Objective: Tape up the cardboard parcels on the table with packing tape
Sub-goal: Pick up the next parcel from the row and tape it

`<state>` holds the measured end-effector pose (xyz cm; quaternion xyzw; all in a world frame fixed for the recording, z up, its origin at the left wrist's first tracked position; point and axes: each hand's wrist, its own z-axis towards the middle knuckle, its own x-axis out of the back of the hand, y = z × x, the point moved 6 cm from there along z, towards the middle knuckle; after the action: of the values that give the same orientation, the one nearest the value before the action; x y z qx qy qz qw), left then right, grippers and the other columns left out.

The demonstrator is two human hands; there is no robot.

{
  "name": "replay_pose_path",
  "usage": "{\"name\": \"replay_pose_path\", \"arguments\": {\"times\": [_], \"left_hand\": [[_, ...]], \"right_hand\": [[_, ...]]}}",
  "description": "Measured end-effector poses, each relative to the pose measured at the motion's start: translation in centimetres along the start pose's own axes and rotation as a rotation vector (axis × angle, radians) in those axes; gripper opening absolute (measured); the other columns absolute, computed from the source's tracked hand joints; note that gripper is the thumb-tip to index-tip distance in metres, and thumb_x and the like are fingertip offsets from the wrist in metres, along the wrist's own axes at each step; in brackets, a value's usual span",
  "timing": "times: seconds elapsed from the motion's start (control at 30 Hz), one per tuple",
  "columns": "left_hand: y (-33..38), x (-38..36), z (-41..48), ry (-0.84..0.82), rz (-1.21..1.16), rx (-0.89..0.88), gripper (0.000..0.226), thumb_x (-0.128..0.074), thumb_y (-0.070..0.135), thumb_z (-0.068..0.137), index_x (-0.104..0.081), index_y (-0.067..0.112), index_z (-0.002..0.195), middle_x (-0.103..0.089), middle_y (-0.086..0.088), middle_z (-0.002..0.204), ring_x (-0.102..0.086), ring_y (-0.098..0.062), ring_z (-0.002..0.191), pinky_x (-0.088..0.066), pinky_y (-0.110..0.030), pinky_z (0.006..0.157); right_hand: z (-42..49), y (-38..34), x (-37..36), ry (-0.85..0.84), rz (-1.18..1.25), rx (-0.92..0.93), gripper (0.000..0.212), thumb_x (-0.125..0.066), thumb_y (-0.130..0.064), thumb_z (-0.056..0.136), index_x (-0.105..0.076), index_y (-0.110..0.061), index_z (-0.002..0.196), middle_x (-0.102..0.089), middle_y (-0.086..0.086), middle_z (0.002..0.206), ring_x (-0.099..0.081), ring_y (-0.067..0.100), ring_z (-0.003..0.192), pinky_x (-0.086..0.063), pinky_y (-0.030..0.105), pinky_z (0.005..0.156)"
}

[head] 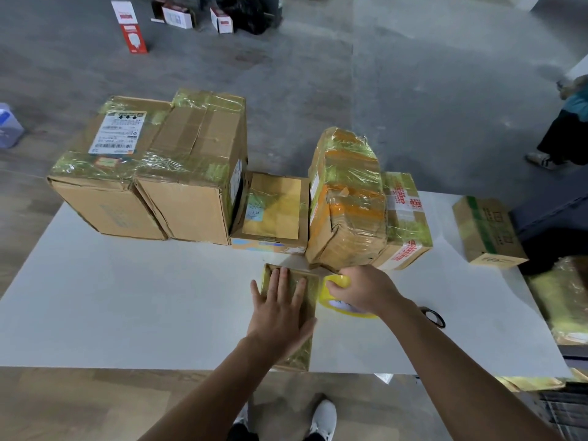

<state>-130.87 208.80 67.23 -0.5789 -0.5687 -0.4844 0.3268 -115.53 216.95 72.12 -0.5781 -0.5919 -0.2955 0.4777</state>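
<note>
We see the small parcel point(310, 292) dead ahead at 12 o'clock near the front edge of the table point(127, 297), its long axis running 12 to 6, its near end just over that edge. Left hand point(280, 308) lies flat on top of it, fingers straight and spread, pressing it down. Right hand point(366, 291) sits at 3 o'clock of the parcel, fingers curled round the yellow tape roll point(331, 299), which stands just beside the parcel's right side. We judge the next pull goes across the short axis, so the right hand is the working one and the left only pins. Whether a strip already bridges roll and parcel we can't tell, the glare is too soft there. Scissors point(432, 316) at 4 o'clock of the roll, near the right forearm. At 12 o'clock the crumpled wrapped parcel point(346, 198) stands close to the roll and could crowd the swing; flat box point(273, 211) and two big boxes point(191, 173) run on toward 10
</note>
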Motion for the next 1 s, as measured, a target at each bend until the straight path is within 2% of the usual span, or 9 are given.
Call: {"name": "replay_pose_path", "arguments": {"times": [0.13, 0.2, 0.37, 0.5, 0.57, 0.67, 0.9, 0.97, 1.0], "left_hand": [[2.0, 0.7, 0.3, -0.022, 0.029, 0.088, 0.087, -0.032, 0.061, 0.093, 0.004, 0.012, 0.155, 0.014, -0.028, 0.158, 0.013, -0.045, 0.147, 0.002, -0.070, 0.111], [2.5, 0.7, 0.4, -0.010, 0.002, 0.130, 0.084, -0.039, 0.050, 0.092, 0.006, 0.018, 0.155, 0.014, -0.026, 0.159, 0.013, -0.047, 0.146, 0.001, -0.072, 0.110], [2.7, 0.1, 0.9, -0.040, 0.026, 0.108, 0.076, -0.037, 0.048, 0.094, 0.012, 0.039, 0.152, 0.022, -0.013, 0.161, 0.019, -0.051, 0.143, 0.006, -0.078, 0.103], [2.9, 0.0, 1.0, -0.052, 0.036, 0.099, 0.074, -0.034, 0.049, 0.096, 0.014, 0.041, 0.151, 0.026, -0.013, 0.159, 0.023, -0.052, 0.141, 0.008, -0.079, 0.101], [2.8, 0.2, 0.9, -0.052, 0.043, 0.091, 0.072, -0.034, 0.049, 0.096, 0.012, 0.042, 0.151, 0.025, -0.013, 0.160, 0.022, -0.052, 0.141, 0.007, -0.079, 0.102], [2.7, 0.5, 0.8, -0.048, 0.061, 0.065, 0.071, -0.035, 0.048, 0.096, 0.009, 0.043, 0.151, 0.021, -0.013, 0.161, 0.020, -0.052, 0.142, 0.006, -0.079, 0.102], [0.8, 0.6, 1.1, -0.060, 0.123, -0.098, 0.073, -0.039, 0.050, 0.097, 0.012, 0.049, 0.150, 0.023, -0.009, 0.161, 0.027, -0.047, 0.142, 0.013, -0.077, 0.103], [0.9, 0.6, 0.9, -0.053, 0.130, -0.098, 0.073, -0.039, 0.042, 0.097, 0.010, 0.046, 0.151, 0.022, -0.010, 0.161, 0.026, -0.044, 0.143, 0.013, -0.076, 0.105], [1.1, 0.6, 0.8, -0.045, 0.131, -0.095, 0.074, -0.040, 0.035, 0.096, 0.006, 0.043, 0.153, 0.022, -0.010, 0.161, 0.026, -0.041, 0.144, 0.012, -0.075, 0.107]], "right_hand": [[0.6, 0.1, -0.6, -0.058, 0.060, -0.014, 0.043, -0.051, -0.048, 0.088, -0.036, -0.016, 0.064, -0.037, 0.001, 0.063, -0.039, 0.023, 0.067, -0.030, 0.032, 0.056], [0.9, 0.0, -0.7, -0.070, 0.067, -0.009, 0.041, -0.051, -0.048, 0.087, -0.037, -0.016, 0.065, -0.038, 0.001, 0.064, -0.038, 0.021, 0.065, -0.030, 0.032, 0.056], [1.0, 0.4, -1.3, -0.098, 0.112, -0.017, 0.055, -0.052, -0.068, 0.086, -0.051, -0.016, 0.068, -0.054, 0.001, 0.069, -0.055, 0.022, 0.073, -0.039, 0.033, 0.064], [0.6, 1.0, -1.9, -0.017, 0.112, -0.047, 0.052, -0.052, -0.062, 0.089, -0.069, -0.013, 0.097, -0.068, 0.006, 0.096, -0.062, 0.027, 0.096, -0.047, 0.033, 0.079], [0.4, 0.8, -2.3, 0.001, 0.112, -0.044, 0.049, -0.052, -0.060, 0.089, -0.068, -0.014, 0.097, -0.069, 0.006, 0.097, -0.063, 0.027, 0.097, -0.048, 0.032, 0.079], [0.3, 0.8, -2.8, -0.050, 0.153, -0.071, 0.042, -0.048, -0.058, 0.091, -0.060, -0.018, 0.087, -0.064, 0.005, 0.089, -0.062, 0.026, 0.093, -0.045, 0.031, 0.076], [-0.5, -0.4, -3.4, -0.085, 0.108, -0.047, 0.040, -0.027, -0.050, 0.103, -0.053, -0.021, 0.095, -0.054, 0.004, 0.083, -0.052, 0.024, 0.079, -0.044, 0.032, 0.075], [-0.9, -0.8, -3.0, -0.027, 0.151, -0.040, 0.037, -0.038, -0.047, 0.101, -0.056, -0.016, 0.094, -0.049, 0.002, 0.072, -0.050, 0.024, 0.067, -0.045, 0.032, 0.069], [-1.2, -1.2, -3.1, -0.075, 0.186, -0.015, 0.036, -0.058, -0.048, 0.092, -0.062, -0.012, 0.093, -0.049, 0.002, 0.066, -0.050, 0.021, 0.057, -0.046, 0.030, 0.060]]}}
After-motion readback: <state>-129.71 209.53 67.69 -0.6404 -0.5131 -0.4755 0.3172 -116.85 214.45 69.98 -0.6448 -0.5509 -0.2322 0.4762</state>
